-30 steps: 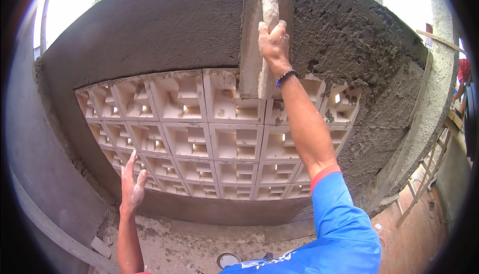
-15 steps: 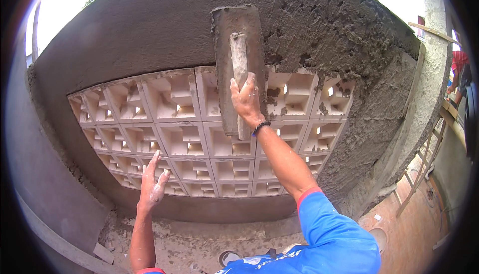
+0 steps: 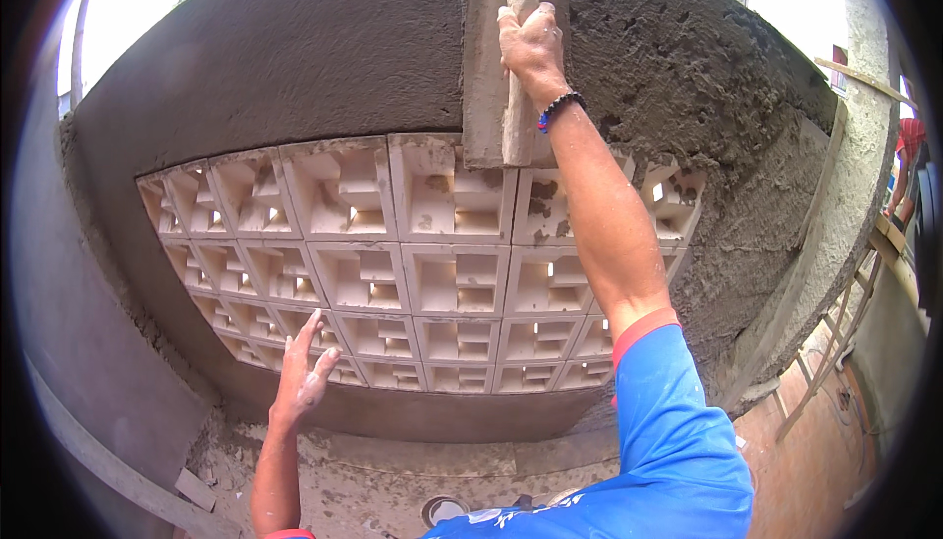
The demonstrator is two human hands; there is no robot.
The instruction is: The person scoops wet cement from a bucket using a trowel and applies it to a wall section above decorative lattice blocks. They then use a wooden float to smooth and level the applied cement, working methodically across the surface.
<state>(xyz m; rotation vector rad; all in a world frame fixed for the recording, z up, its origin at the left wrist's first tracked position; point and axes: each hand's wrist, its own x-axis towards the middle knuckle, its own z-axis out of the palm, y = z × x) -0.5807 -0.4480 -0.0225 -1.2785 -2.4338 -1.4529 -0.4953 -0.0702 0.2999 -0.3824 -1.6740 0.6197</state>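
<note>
My right hand [image 3: 533, 46] is wrapped round the wooden handle of a long plastering float [image 3: 483, 112]. The float lies upright against the grey mortar band [image 3: 324, 48] above a panel of pale vent blocks [image 3: 363, 279]. Its lower end overlaps the top row of blocks, and its upper end runs out of the picture. Left of the float the mortar looks smooth; to the right the mortar [image 3: 688, 58] is rough and pitted. My left hand [image 3: 303, 372], dusted with mortar, hangs with fingers apart before the lower left blocks and holds nothing.
A smooth grey wall [image 3: 108, 323] stands at the left. On the right are a concrete post [image 3: 855, 146], leaning wooden poles [image 3: 835, 357] and a person in red [image 3: 910, 141]. Below, a round container [image 3: 444, 510] sits on the mortar-spattered floor [image 3: 363, 480].
My right hand has pushed the float upward and a little to the right, off the middle blocks and onto the mortar band. My left hand has hardly moved.
</note>
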